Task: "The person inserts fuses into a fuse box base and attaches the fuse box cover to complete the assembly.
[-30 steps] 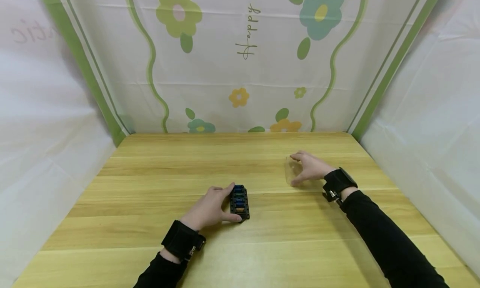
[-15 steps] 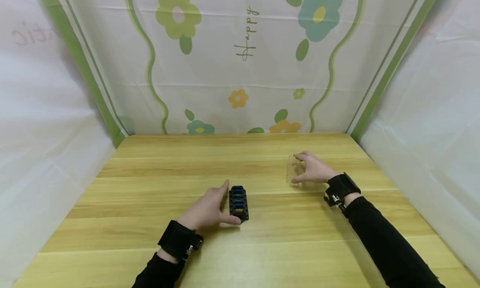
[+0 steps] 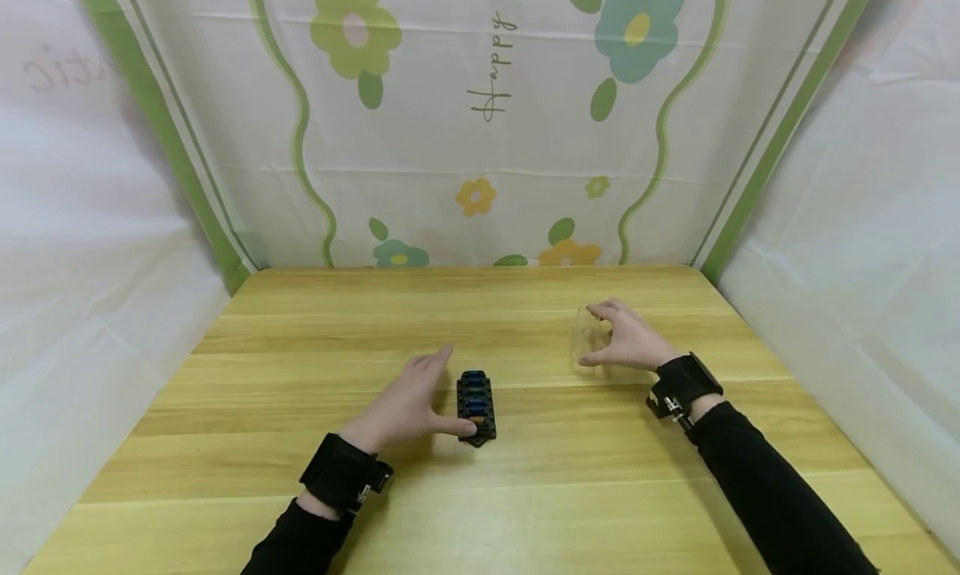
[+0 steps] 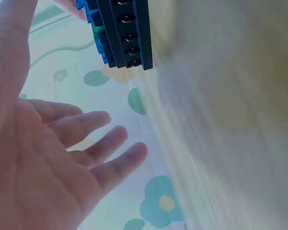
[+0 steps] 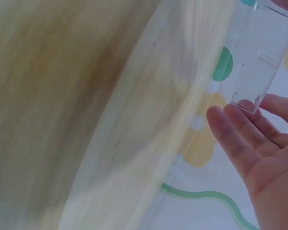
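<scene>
A black fuse block (image 3: 476, 394) with blue, green and orange fuses in a row sits on the table. My left hand (image 3: 397, 408) is spread beside it, fingers straight, with the thumb over its near end; whether the thumb touches it cannot be told. In the left wrist view, screws line the side of the fuse block (image 4: 129, 36) and the palm shows nothing in it. Farther right, my right hand (image 3: 628, 342) pinches a clear plastic cover (image 3: 582, 346) by its ends. The right wrist view shows fingertips at one end of that transparent cover (image 5: 259, 60).
The wooden table (image 3: 555, 492) reaches back to a white cloth (image 3: 435, 133) printed with flowers. White cloth walls also stand at the left (image 3: 90, 308) and right (image 3: 847, 250) sides.
My left hand has let go of the fuse block, its fingers straightening and shifting left. The block stays about in place. My right hand keeps the clear cover nearly still.
</scene>
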Motion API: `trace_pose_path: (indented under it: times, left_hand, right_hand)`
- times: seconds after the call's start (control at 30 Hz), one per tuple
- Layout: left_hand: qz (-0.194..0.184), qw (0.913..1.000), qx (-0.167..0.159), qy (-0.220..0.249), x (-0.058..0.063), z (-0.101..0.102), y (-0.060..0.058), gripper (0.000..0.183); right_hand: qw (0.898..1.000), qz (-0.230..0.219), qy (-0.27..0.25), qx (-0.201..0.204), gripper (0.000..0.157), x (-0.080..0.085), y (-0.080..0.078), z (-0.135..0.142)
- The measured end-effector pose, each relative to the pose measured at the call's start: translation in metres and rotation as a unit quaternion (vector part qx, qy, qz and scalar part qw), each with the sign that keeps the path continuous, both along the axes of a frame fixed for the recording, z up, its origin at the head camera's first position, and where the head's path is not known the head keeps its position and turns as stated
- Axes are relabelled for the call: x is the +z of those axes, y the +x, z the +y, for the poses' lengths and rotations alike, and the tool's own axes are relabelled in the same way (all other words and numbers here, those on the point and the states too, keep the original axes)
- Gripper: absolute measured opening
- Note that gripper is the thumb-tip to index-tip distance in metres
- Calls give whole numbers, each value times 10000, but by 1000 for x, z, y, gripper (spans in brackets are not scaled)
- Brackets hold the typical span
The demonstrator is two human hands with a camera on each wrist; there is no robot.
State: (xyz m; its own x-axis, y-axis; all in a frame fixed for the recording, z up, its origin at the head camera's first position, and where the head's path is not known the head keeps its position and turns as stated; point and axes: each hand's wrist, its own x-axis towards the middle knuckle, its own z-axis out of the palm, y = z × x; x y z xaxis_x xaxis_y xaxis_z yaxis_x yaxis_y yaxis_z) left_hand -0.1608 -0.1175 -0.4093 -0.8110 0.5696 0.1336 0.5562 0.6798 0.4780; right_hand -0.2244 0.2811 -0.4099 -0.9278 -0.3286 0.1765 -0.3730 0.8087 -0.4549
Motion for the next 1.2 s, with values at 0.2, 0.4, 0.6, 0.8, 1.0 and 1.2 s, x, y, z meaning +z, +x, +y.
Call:
trace_pose_path:
  times: [0.2,0.4,0.6,0.8,1.0,1.2]
  left_hand:
    - [260,9997,-21,-26,4,-4,0,118]
    - [357,9993,-62,1,12,0,2,116]
    - [477,9988,-106,-48,15,2,3,115]
    - [576,9982,-176,-61,15,3,3,113]
    - [571,9982,-190,-38,15,3,2,112]
    - [568,9982,-202,-21,16,5,0,112]
  right_hand:
    - [9998,191,-19,-24,102,-1,3,-5]
    - [9997,235,-109,51,101,0,9,-15]
    - [9989,288,-290,213,100,3,13,-27]
    - [9980,378,-359,370,98,5,19,-40]
    - [9963,527,-255,626,98,7,26,-53]
    - [9950,563,-241,790,98,12,32,-66]
